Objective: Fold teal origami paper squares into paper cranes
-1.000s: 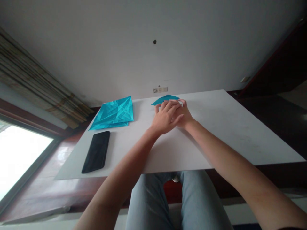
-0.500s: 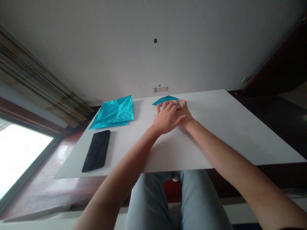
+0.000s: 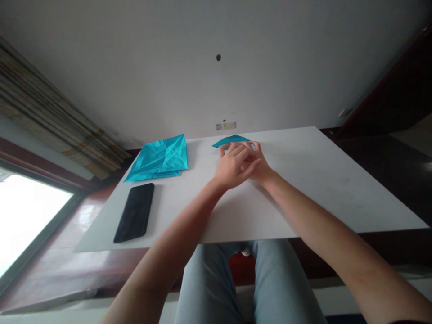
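Observation:
A folded piece of teal-blue paper [image 3: 233,138] lies near the far edge of the white table, its peak pointing away from me. My left hand [image 3: 232,164] reaches across it from the near side, fingers bent and pressed close together at the paper's near part. Partly beneath and to the right of it is my right hand [image 3: 260,166], closed on the paper's right end with curled fingers. The hands overlap, so most of the right fingers and the near part of the paper are hidden.
Creased teal-blue paper sheets [image 3: 158,157] lie at the table's far left. A black phone [image 3: 135,212] rests nearer me, close to the left edge. The white table [image 3: 324,180] meets a grey wall [image 3: 286,67] with power sockets [image 3: 228,126].
The hands stay overlapped at the folded paper. The left fingers have shifted only slightly over the right hand, and the whole view has drifted a little.

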A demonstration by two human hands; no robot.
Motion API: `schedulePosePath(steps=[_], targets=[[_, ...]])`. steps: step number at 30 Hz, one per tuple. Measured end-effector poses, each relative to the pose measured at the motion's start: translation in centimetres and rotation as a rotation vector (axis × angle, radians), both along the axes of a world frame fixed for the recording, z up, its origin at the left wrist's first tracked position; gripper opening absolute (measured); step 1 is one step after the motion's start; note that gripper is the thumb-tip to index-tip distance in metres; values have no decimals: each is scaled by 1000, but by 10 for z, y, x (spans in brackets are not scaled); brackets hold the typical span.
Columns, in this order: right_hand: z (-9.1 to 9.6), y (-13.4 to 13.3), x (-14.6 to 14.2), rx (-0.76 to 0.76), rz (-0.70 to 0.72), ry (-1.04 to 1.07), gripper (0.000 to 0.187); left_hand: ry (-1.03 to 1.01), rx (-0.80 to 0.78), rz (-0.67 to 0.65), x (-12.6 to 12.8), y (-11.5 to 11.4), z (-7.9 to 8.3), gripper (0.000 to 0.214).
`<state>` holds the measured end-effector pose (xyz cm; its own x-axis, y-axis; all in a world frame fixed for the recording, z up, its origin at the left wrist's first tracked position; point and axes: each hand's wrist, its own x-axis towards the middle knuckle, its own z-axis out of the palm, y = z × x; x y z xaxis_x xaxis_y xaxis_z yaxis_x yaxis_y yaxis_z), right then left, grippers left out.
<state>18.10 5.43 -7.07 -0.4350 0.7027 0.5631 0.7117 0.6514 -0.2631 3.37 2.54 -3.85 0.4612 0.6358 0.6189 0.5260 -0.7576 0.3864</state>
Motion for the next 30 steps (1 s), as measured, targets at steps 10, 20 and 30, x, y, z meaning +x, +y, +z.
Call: schedulePosePath(steps=[10, 20, 30], targets=[[19, 26, 14, -27, 63, 529, 35, -590, 3, 453, -27, 38, -15, 39], [20, 21, 10, -66, 85, 672, 24, -627, -230, 215, -21, 48, -24, 16], [7, 32, 13, -207, 50, 773, 46, -802, -456, 220, -19, 49, -24, 18]])
